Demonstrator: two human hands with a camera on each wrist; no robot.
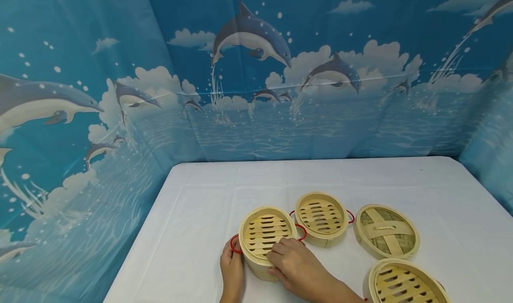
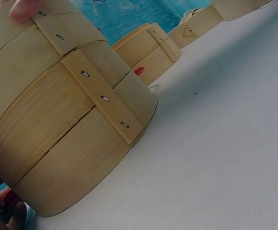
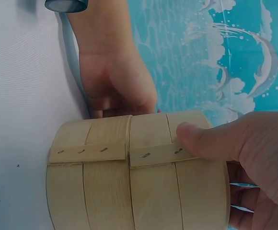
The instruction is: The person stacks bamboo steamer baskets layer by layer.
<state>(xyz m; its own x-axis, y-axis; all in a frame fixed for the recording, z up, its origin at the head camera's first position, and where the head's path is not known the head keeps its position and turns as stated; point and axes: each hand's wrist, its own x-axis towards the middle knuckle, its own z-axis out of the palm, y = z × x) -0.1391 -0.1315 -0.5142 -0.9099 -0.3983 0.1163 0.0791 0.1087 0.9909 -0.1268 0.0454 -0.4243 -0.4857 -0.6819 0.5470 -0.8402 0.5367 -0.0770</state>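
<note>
Nearest in the head view, the person's right hand (image 1: 294, 263) pinches the near right rim of the upper basket (image 1: 267, 229), which tops a bamboo steamer stack on the white table (image 1: 192, 205). Their left hand (image 1: 232, 267) rests against the stack's left side by a red handle (image 1: 231, 243). Rightward are another basket (image 1: 322, 216), a woven lid (image 1: 386, 231) and a corner basket (image 1: 406, 285) cut by the frame.

In the left wrist view, the upper basket sits on the lower basket (image 2: 74, 148). Left fingers are near red cord, partly hidden; whether they close on it cannot be told.

In the right wrist view, the right thumb (image 3: 208, 140) presses the upper basket's outer wall; its other fingers reach over the rim.
</note>
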